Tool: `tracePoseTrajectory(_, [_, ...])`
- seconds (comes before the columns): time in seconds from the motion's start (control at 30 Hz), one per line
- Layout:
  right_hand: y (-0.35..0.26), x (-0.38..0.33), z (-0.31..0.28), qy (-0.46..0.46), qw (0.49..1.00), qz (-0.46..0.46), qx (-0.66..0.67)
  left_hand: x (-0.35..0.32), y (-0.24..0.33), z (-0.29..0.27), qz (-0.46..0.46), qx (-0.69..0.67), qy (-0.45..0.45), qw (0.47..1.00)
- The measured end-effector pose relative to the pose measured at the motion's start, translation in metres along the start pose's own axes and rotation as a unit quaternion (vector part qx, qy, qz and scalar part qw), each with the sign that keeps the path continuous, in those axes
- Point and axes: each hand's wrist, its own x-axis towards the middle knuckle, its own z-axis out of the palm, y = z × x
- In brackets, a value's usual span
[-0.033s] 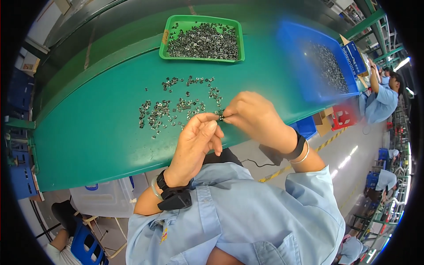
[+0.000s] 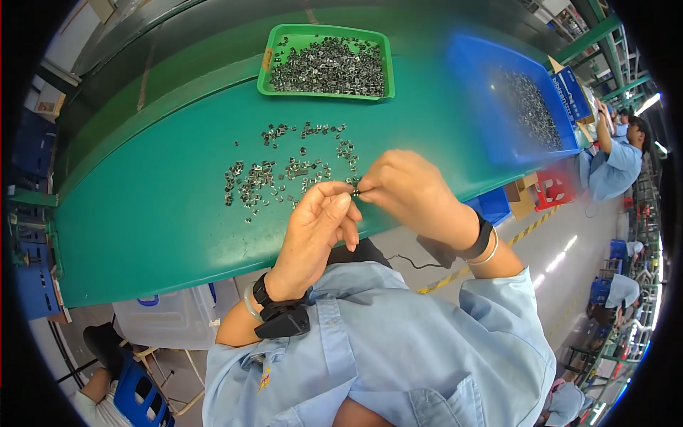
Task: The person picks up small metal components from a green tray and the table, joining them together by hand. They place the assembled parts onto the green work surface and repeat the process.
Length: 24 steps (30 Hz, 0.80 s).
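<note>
Left hand [image 2: 321,222] and right hand [image 2: 402,181] meet, both pinching a small dark part [image 2: 356,191], fingers partly obscuring it; loose parts [image 2: 257,179], green tray [image 2: 324,96] beyond, blue bin [image 2: 484,107] to right

The person is wearing a light blue shirt [image 2: 420,327], its cloth creasing in soft folds over the chest. Short sleeves [image 2: 496,295] are ending in plain hems on the upper arms. A stitched front strip [image 2: 333,334] is running down the shirt, and a small red and yellow badge [image 2: 265,378] is sitting on the left side of the chest. On the right side, stitching is edging a flap or pocket [image 2: 452,406]; which one is unclear. Behind the left hand [image 2: 316,228], a black strap [image 2: 262,292] is carrying a chunky, angular black case [image 2: 283,322], with a pale bangle [image 2: 249,303] circling beside it. Behind the right hand [image 2: 402,181], a wide black band [image 2: 482,238] and a thin, pale ring-shaped bracelet [image 2: 491,249] are wrapping the wrist.
</note>
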Motion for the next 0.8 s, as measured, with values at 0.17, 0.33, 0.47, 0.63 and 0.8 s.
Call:
tracePoseTrajectory(0.17, [-0.007, -0.001, 0.004, 0.001, 0.999, -0.022, -0.025, -0.001, 0.0, 0.002, 0.009, 0.025, 0.001, 1.0])
tracePoseTrajectory(0.33, [-0.006, -0.002, 0.012, 0.046, 0.998, -0.019, 0.037, 0.0, -0.002, -0.001, 0.012, -0.02, -0.012, 1.0])
tracePoseTrajectory(0.47, [-0.009, -0.006, 0.019, 0.06, 0.994, -0.006, 0.091, 0.002, -0.007, -0.01, -0.003, -0.099, -0.05, 0.994])
tracePoseTrajectory(0.63, [-0.014, -0.011, 0.023, 0.069, 0.982, 0.023, 0.174, 0.002, -0.011, -0.007, -0.014, -0.167, -0.11, 0.98])
tracePoseTrajectory(0.8, [-0.01, -0.016, 0.02, 0.074, 0.984, 0.024, 0.16, 0.003, -0.009, -0.009, -0.029, -0.133, -0.104, 0.985])
